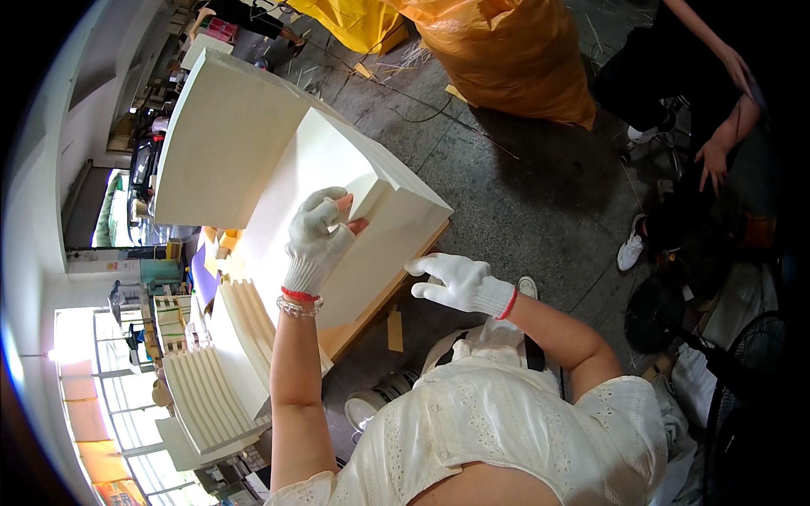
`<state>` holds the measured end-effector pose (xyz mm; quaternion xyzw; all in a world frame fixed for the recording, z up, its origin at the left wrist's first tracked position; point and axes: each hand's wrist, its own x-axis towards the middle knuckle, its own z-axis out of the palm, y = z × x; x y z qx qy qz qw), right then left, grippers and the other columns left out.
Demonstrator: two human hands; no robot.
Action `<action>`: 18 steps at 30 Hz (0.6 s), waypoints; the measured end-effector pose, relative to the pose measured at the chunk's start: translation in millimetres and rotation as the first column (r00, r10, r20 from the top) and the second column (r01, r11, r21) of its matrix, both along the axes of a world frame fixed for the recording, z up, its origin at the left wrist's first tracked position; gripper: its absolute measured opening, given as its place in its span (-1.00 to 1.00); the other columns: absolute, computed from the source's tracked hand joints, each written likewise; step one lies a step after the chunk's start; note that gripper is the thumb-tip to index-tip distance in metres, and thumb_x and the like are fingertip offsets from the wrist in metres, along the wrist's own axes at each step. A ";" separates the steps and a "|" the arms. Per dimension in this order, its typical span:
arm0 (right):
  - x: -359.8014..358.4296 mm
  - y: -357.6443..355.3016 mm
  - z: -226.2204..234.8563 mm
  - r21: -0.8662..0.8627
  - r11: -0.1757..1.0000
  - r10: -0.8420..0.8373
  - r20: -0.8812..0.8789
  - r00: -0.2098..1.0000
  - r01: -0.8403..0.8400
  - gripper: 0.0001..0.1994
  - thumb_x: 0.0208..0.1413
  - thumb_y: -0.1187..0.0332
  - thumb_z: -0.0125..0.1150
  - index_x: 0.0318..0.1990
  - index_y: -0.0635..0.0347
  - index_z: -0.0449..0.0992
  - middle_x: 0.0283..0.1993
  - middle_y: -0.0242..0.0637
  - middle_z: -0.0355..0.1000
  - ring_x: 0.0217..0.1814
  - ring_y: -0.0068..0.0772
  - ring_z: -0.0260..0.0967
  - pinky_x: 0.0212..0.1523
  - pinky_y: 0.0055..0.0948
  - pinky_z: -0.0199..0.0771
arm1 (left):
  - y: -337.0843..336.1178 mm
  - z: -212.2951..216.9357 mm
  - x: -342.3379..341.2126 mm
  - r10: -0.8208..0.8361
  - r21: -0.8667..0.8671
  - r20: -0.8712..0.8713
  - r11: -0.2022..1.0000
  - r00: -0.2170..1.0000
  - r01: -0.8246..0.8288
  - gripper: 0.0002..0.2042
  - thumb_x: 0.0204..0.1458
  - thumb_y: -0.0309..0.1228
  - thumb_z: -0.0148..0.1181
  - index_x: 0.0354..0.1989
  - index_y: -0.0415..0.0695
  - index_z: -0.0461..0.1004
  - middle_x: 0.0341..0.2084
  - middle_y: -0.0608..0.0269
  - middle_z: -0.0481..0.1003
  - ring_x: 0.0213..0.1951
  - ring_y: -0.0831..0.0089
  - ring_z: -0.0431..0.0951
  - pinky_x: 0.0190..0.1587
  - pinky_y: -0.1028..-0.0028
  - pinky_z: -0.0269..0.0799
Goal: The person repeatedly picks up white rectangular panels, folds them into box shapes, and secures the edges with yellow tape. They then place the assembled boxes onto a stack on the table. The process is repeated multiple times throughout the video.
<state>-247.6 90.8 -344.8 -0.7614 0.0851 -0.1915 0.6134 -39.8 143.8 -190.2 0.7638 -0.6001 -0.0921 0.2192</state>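
My left hand [321, 232], in a white knit glove with bare fingertips, is closed at the near corner of a stack of large white sheets [278, 211]. A small raised white flap [364, 196] shows at its fingertips; how firmly they grip it is hard to tell. My right hand [460, 282], also gloved, hovers apart from the stack, near the wooden board edge [380, 295] beneath it. Its thumb and fingers are spread, with nothing seen between them. Another large white panel [224, 143] rises at the stack's far left side.
Thick white sheets [211, 396] lie in layers at the lower left. An orange sack [506, 59] stands on the grey floor beyond the stack. A person [666, 93] sits at the upper right. A fan [747, 363] stands at the right, and a white bucket [363, 411] near my body.
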 end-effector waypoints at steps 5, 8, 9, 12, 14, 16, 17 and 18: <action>1.5 -0.1 -2.9 -0.005 1.000 0.004 -0.001 1.000 -0.004 -0.55 0.15 0.13 0.18 0.08 0.25 0.42 0.03 0.00 0.44 0.08 -0.03 0.41 0.09 -0.25 0.41 | 1.1 -5.8 4.8 0.019 -0.013 -0.054 1.000 0.998 -0.020 -0.68 -0.23 -0.86 0.12 -0.26 -0.31 0.53 -0.12 0.18 0.45 -0.20 0.55 0.45 -0.18 0.54 0.64; 1.7 -0.1 -3.2 -0.007 1.000 0.007 0.009 1.000 -0.006 -0.55 0.14 0.16 0.21 0.07 0.31 0.42 0.01 0.02 0.45 0.08 -0.05 0.42 0.08 -0.26 0.43 | 2.1 -6.1 5.1 0.030 -0.017 -0.069 0.999 0.997 -0.031 -0.69 -0.23 -0.85 0.14 -0.27 -0.31 0.53 -0.12 0.18 0.46 -0.21 0.55 0.45 -0.19 0.54 0.63; 1.8 0.1 -3.0 -0.010 1.000 0.008 0.013 1.000 -0.008 -0.54 0.14 0.18 0.22 0.07 0.34 0.41 0.00 0.03 0.45 0.08 -0.05 0.43 0.08 -0.27 0.44 | 2.9 -6.9 6.2 0.027 -0.022 -0.060 0.999 0.998 -0.028 -0.70 -0.23 -0.84 0.16 -0.27 -0.31 0.53 -0.12 0.18 0.46 -0.21 0.55 0.46 -0.20 0.56 0.62; -0.4 -1.9 1.6 -0.014 1.000 0.018 -0.023 1.000 -0.018 -0.55 0.15 0.19 0.21 0.08 0.35 0.41 0.01 0.03 0.45 0.08 -0.05 0.42 0.09 -0.27 0.43 | 0.6 -3.6 0.6 0.030 -0.021 -0.034 0.999 0.999 -0.031 -0.72 -0.22 -0.81 0.23 -0.27 -0.30 0.53 -0.13 0.18 0.48 -0.23 0.54 0.47 -0.22 0.57 0.56; -1.1 -2.7 3.1 -0.016 1.000 0.026 -0.028 0.999 -0.026 -0.55 0.15 0.19 0.21 0.08 0.35 0.41 0.01 0.03 0.44 0.08 -0.05 0.42 0.09 -0.27 0.42 | 0.2 -1.0 -2.1 0.030 -0.019 0.000 0.999 1.000 -0.030 -0.72 -0.23 -0.79 0.27 -0.27 -0.30 0.53 -0.14 0.16 0.50 -0.23 0.53 0.48 -0.23 0.57 0.53; -1.1 -2.5 2.5 -0.017 0.999 0.029 -0.022 0.999 -0.029 -0.56 0.15 0.18 0.19 0.08 0.31 0.41 0.02 0.01 0.44 0.08 -0.05 0.42 0.09 -0.26 0.42 | 0.1 -0.4 -1.3 0.020 -0.022 0.046 1.000 0.999 -0.019 -0.72 -0.23 -0.77 0.31 -0.27 -0.30 0.53 -0.15 0.15 0.52 -0.24 0.51 0.50 -0.23 0.55 0.49; -0.4 -1.8 0.3 -0.017 0.999 0.027 -0.014 1.000 -0.027 -0.56 0.16 0.17 0.18 0.08 0.27 0.40 0.03 0.00 0.44 0.07 -0.05 0.41 0.09 -0.25 0.41 | 0.3 -0.5 -1.0 0.020 -0.026 0.042 0.999 0.999 -0.018 -0.72 -0.24 -0.77 0.31 -0.27 -0.30 0.53 -0.15 0.14 0.52 -0.23 0.50 0.50 -0.21 0.55 0.50; -0.1 -1.6 -0.7 -0.016 1.000 0.026 -0.006 1.000 -0.026 -0.57 0.16 0.15 0.16 0.09 0.24 0.40 0.03 -0.01 0.44 0.07 -0.05 0.41 0.09 -0.24 0.40 | 0.5 -0.7 -1.0 0.019 -0.030 0.039 0.999 0.999 -0.018 -0.72 -0.24 -0.77 0.30 -0.28 -0.30 0.52 -0.16 0.13 0.52 -0.23 0.49 0.50 -0.20 0.54 0.50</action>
